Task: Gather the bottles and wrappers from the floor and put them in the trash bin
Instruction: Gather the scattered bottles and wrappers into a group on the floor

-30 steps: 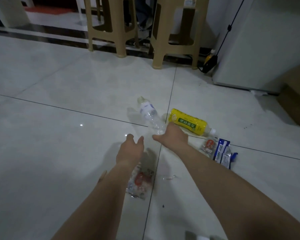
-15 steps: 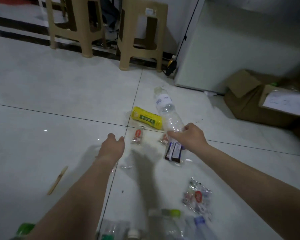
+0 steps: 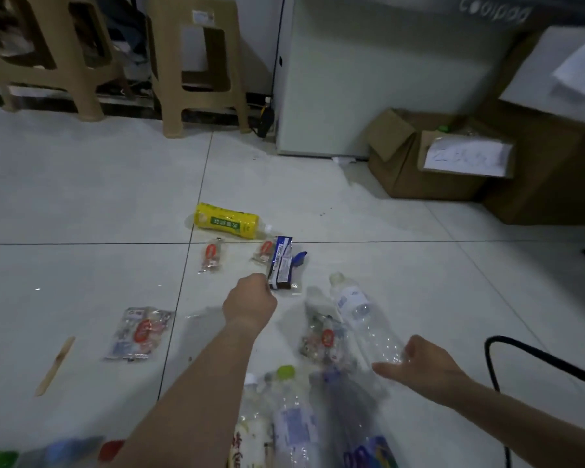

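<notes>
- Head view: left hand [image 3: 250,300] is out over the floor [image 3: 81,197], knuckles against the near end of the blue-and-white wrapper [image 3: 281,265]. Fingers are curled under and hidden, so I can't tell if they have it.
- Right hand [image 3: 426,366]: thumb straight, fingers loose at the base of the clear bottle [image 3: 358,309]. Bottle neck points away, with a crumpled wrapper [image 3: 323,339] just beside it.
- Yellow bottle [image 3: 227,222] lies on its side further out, two small red wrappers [image 3: 211,256] near it.
- Flat clear wrapper [image 3: 141,332] sits left of the left arm, wooden stick [image 3: 56,364] further left.
- Blurred heap of bottles [image 3: 291,423] at the bottom edge.
- Open cardboard box [image 3: 419,184] stands beside the white appliance [image 3: 352,79].
</notes>
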